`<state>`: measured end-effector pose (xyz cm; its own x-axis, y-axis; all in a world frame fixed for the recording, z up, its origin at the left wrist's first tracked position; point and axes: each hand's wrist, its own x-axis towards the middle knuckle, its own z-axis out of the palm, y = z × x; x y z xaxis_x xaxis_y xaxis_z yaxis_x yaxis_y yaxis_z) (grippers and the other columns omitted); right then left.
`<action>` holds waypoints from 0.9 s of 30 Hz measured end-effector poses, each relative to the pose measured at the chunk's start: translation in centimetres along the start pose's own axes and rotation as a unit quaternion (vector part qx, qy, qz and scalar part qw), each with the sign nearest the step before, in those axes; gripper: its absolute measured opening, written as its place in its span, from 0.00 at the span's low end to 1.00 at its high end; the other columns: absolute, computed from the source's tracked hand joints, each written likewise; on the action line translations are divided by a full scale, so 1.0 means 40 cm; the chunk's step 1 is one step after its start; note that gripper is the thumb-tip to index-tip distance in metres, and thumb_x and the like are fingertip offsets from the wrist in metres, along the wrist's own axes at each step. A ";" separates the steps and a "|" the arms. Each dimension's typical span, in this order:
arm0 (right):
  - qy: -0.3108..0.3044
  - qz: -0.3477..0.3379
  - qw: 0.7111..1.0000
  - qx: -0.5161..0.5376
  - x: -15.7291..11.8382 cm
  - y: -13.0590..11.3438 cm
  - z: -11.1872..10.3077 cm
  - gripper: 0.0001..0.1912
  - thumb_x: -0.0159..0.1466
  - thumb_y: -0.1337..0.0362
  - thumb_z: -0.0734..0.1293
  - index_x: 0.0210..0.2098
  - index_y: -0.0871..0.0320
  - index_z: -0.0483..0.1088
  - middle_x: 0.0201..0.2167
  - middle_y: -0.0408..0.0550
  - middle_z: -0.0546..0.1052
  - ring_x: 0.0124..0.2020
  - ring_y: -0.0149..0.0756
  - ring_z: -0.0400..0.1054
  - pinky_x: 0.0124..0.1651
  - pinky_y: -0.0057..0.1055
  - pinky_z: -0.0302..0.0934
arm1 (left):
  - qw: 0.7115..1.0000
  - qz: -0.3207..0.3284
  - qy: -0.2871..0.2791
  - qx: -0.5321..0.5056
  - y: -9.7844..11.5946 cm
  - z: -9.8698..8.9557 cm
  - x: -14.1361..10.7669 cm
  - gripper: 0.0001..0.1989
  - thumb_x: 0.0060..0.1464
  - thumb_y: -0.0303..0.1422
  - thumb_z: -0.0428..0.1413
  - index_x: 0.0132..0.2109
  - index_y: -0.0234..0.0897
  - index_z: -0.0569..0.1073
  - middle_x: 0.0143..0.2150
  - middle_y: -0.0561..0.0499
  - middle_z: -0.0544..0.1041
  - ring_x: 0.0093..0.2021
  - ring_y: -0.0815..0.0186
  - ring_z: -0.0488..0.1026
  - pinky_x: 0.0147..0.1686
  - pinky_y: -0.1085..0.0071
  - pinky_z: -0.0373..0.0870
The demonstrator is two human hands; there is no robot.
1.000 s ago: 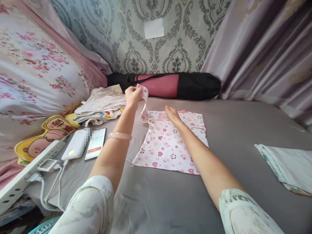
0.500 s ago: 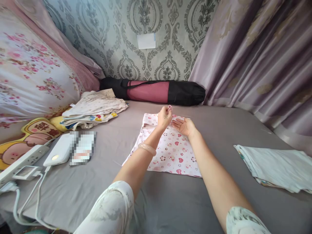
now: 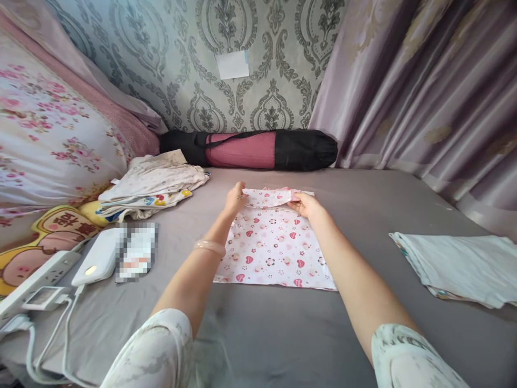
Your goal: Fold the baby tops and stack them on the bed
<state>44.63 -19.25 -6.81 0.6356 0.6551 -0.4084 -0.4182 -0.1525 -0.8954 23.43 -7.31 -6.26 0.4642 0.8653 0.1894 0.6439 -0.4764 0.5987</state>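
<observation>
A white plastic power strip [image 3: 54, 272] sits at far left, before a loose stack of pale printed fabrics [image 3: 157, 178]. At center, a person's left hand [image 3: 236, 198] pinches the far left corner of a white cloth printed with pink hearts and flowers [image 3: 272, 245], spread on a smooth gray sheet [image 3: 258, 334]; the right hand [image 3: 306, 205] pinches its narrow folded band toward the right end. A folded pale-blue cloth [image 3: 464, 267] lies well apart at right.

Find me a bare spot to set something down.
Grey sheet lies bare between the right arm and the pale folded cloth, and on the near side of the heart-print cloth. The left is crowded: clothes pile, white device, power strip.
</observation>
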 end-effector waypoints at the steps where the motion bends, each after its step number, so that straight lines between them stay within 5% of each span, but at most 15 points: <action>1: 0.014 -0.003 1.000 -0.008 -0.002 -0.003 0.001 0.06 0.65 0.74 0.62 0.40 0.61 0.67 0.24 0.44 0.75 0.25 0.29 0.72 0.32 0.29 0.73 | 1.000 0.006 -0.018 0.018 -0.014 0.000 0.001 0.29 0.52 0.20 0.46 0.61 0.34 0.65 0.58 0.42 0.73 0.57 0.59 0.70 0.58 0.64 0.65; 10: 0.119 -0.069 0.973 -0.187 -0.017 -0.004 -0.062 0.05 0.61 0.72 0.65 0.29 0.61 0.72 0.20 0.47 0.74 0.27 0.35 0.73 0.31 0.27 0.68 | 0.982 0.091 -0.112 0.124 -0.069 0.045 -0.018 0.25 0.64 0.27 0.38 0.66 0.36 0.59 0.68 0.41 0.61 0.69 0.59 0.54 0.66 0.55 0.49; 12: 0.134 -0.123 0.932 -0.315 -0.022 0.000 -0.077 0.06 0.62 0.69 0.65 0.30 0.61 0.74 0.27 0.52 0.78 0.36 0.42 0.75 0.38 0.32 0.68 | 0.979 0.090 -0.120 0.140 -0.074 0.043 -0.022 0.24 0.65 0.30 0.36 0.66 0.36 0.57 0.70 0.41 0.57 0.71 0.60 0.50 0.67 0.54 0.46; 16: 0.139 -0.187 0.804 -0.547 -0.048 0.004 -0.088 0.13 0.67 0.64 0.60 0.43 0.61 0.74 0.43 0.61 0.78 0.49 0.50 0.72 0.49 0.40 0.64 | 0.975 0.071 -0.134 0.160 -0.079 0.029 -0.023 0.26 0.67 0.35 0.36 0.67 0.32 0.56 0.72 0.39 0.51 0.72 0.57 0.46 0.67 0.53 0.45; 24: 0.158 -0.172 0.742 -0.629 -0.090 -0.003 -0.056 0.18 0.68 0.68 0.58 0.55 0.66 0.67 0.49 0.68 0.74 0.51 0.53 0.69 0.50 0.43 0.61 | 0.979 0.057 -0.123 0.151 -0.075 0.013 -0.010 0.27 0.66 0.40 0.37 0.68 0.34 0.55 0.71 0.38 0.52 0.71 0.55 0.48 0.67 0.50 0.44; 27: 0.169 -0.245 0.695 -0.654 -0.096 0.003 -0.036 0.21 0.68 0.71 0.55 0.58 0.68 0.64 0.55 0.69 0.70 0.58 0.53 0.63 0.57 0.46 0.55 | 0.980 0.086 -0.093 0.151 -0.035 0.015 -0.014 0.27 0.67 0.40 0.37 0.68 0.35 0.56 0.71 0.39 0.52 0.72 0.56 0.46 0.67 0.49 0.42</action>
<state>43.08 -22.83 -5.61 0.7022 0.6882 0.1822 0.7103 -0.6597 -0.2456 22.65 -7.21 -7.66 0.6667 0.7379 0.1048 0.6841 -0.6617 0.3068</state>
